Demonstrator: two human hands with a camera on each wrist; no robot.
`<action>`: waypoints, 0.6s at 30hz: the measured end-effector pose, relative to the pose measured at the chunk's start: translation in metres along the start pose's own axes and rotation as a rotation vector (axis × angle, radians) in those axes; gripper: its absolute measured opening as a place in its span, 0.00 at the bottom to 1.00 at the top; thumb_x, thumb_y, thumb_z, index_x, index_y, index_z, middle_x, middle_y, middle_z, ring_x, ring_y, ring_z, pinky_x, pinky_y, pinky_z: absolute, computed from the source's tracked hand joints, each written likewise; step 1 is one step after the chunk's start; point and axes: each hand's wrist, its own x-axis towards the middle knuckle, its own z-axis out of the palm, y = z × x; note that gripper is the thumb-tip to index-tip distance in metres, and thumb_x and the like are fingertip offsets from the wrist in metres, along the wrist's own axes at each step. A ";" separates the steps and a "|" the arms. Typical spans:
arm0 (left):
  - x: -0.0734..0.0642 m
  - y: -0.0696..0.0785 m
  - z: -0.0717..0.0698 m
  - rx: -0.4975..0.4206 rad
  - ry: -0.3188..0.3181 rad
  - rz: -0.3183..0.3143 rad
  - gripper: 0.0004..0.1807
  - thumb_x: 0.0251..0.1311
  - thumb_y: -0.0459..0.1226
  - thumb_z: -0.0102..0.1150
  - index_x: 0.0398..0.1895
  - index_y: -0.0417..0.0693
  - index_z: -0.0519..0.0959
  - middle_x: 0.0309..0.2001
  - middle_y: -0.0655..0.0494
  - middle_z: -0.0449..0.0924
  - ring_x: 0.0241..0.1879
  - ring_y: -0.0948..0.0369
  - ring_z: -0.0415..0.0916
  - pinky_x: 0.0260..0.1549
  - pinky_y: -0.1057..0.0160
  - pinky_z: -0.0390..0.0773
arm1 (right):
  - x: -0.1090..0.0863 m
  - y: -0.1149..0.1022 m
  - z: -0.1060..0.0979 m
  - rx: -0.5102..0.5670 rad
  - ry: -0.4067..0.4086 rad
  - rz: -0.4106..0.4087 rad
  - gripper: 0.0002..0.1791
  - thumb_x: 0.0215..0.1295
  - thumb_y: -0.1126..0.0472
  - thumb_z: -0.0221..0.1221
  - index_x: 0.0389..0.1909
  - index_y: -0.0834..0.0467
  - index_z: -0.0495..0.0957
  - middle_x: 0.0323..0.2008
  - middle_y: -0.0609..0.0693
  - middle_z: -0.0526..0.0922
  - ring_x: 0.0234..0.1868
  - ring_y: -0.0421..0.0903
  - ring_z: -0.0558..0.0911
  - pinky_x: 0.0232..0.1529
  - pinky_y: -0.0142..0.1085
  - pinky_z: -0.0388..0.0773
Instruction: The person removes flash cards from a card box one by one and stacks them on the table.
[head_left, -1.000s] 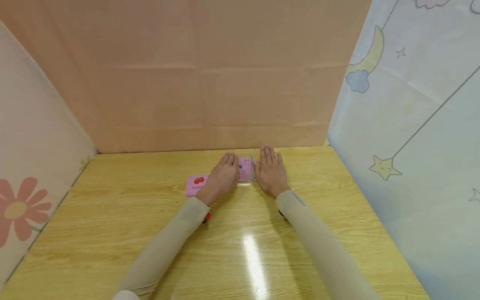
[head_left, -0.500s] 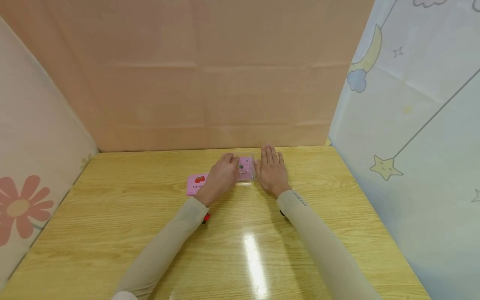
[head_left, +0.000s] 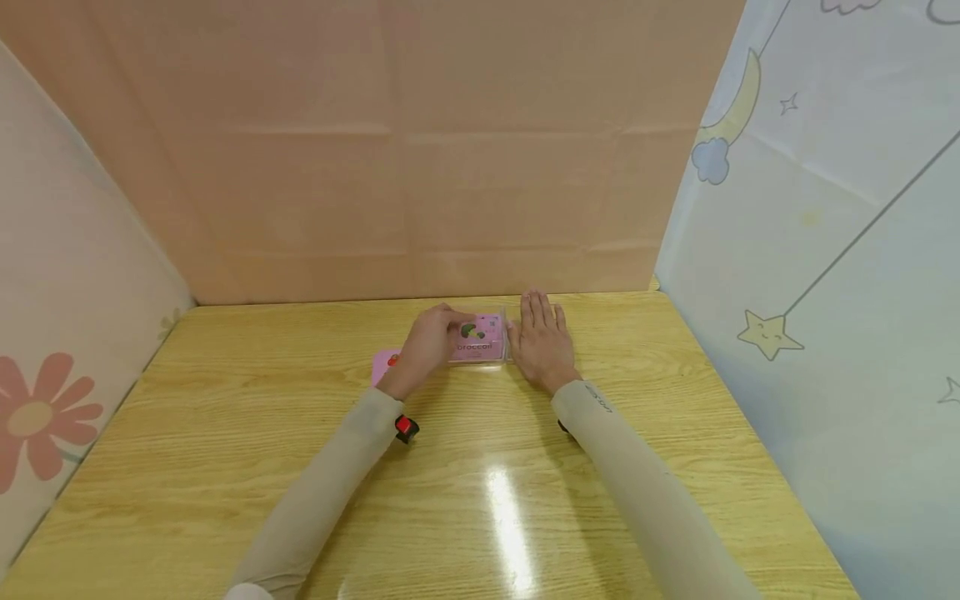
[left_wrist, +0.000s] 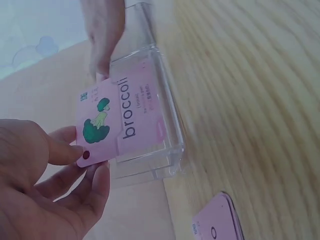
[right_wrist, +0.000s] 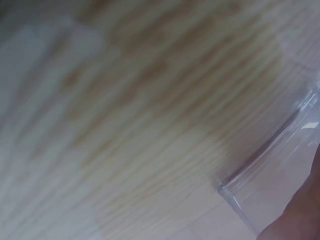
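A pink broccoli card (head_left: pixel 480 337) lies tilted in a clear plastic box (left_wrist: pixel 172 117), partly behind its front wall. At the card's holed corner, my left hand (head_left: pixel 423 346) pinches it between thumb and fingers, plain in the left wrist view. My right hand (head_left: pixel 542 342) lies flat with straight fingers over a clear plastic part (right_wrist: pixel 245 195) just right of the card. Whether that part is a hinged lid I cannot tell. Left of the box is a small stack of pink cards (left_wrist: pixel 215 220), mostly covered by my left hand in the head view.
Everything rests on a wood-grain table (head_left: pixel 450 500). A peach-coloured cloth wall (head_left: pixel 412 167) rises close behind the box. Printed panels stand on either side, one with a flower (head_left: pixel 33 417), the other with a star (head_left: pixel 771 335).
My left hand has shifted left and drawn back from over the box, its fingers going from straight to pinching. More of the broccoli card shows, less of the tomato card. My right hand has stayed put.
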 end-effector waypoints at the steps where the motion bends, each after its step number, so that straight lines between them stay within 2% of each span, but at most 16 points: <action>1: 0.001 -0.002 -0.001 -0.042 -0.002 -0.013 0.19 0.73 0.26 0.54 0.58 0.50 0.88 0.52 0.44 0.88 0.32 0.59 0.76 0.26 0.69 0.75 | 0.000 0.000 0.000 -0.001 -0.001 0.000 0.40 0.84 0.39 0.21 0.85 0.59 0.31 0.87 0.58 0.37 0.88 0.56 0.37 0.88 0.53 0.32; 3: 0.002 -0.005 -0.002 -0.119 -0.006 -0.038 0.19 0.75 0.27 0.53 0.58 0.50 0.87 0.54 0.42 0.88 0.28 0.60 0.73 0.22 0.70 0.70 | 0.000 0.000 0.000 0.001 0.002 -0.003 0.40 0.85 0.39 0.22 0.85 0.60 0.31 0.87 0.59 0.37 0.88 0.56 0.37 0.87 0.54 0.32; 5: 0.003 -0.009 -0.003 -0.164 -0.006 -0.056 0.18 0.76 0.29 0.53 0.61 0.49 0.86 0.54 0.41 0.88 0.29 0.59 0.77 0.23 0.70 0.72 | 0.001 0.000 0.000 0.001 0.002 -0.001 0.40 0.85 0.39 0.22 0.85 0.60 0.32 0.87 0.58 0.37 0.88 0.56 0.37 0.88 0.54 0.32; 8: 0.003 -0.012 -0.003 -0.203 0.007 -0.089 0.18 0.75 0.30 0.55 0.63 0.46 0.84 0.54 0.41 0.89 0.42 0.55 0.86 0.34 0.66 0.84 | 0.001 0.000 0.000 -0.002 0.002 -0.002 0.41 0.84 0.39 0.21 0.86 0.60 0.34 0.87 0.58 0.38 0.88 0.56 0.37 0.88 0.54 0.33; 11: 0.001 -0.016 -0.003 -0.235 0.017 -0.113 0.14 0.76 0.31 0.56 0.60 0.43 0.83 0.53 0.41 0.89 0.51 0.51 0.88 0.43 0.61 0.88 | 0.001 -0.001 0.000 -0.003 -0.003 -0.003 0.41 0.84 0.38 0.19 0.86 0.60 0.34 0.87 0.58 0.38 0.88 0.56 0.38 0.88 0.54 0.33; 14: -0.001 -0.018 -0.004 -0.255 0.023 -0.121 0.11 0.76 0.34 0.57 0.54 0.42 0.85 0.51 0.43 0.90 0.49 0.51 0.89 0.41 0.58 0.88 | 0.001 -0.001 -0.002 -0.001 -0.008 -0.004 0.41 0.84 0.38 0.20 0.86 0.60 0.35 0.87 0.58 0.38 0.88 0.56 0.38 0.88 0.54 0.33; 18: -0.003 -0.019 -0.004 -0.251 0.022 -0.115 0.12 0.77 0.37 0.58 0.53 0.43 0.86 0.49 0.45 0.91 0.47 0.53 0.89 0.40 0.61 0.87 | -0.001 -0.001 -0.005 0.003 -0.021 -0.003 0.41 0.84 0.38 0.20 0.86 0.60 0.33 0.87 0.58 0.35 0.88 0.56 0.36 0.87 0.55 0.32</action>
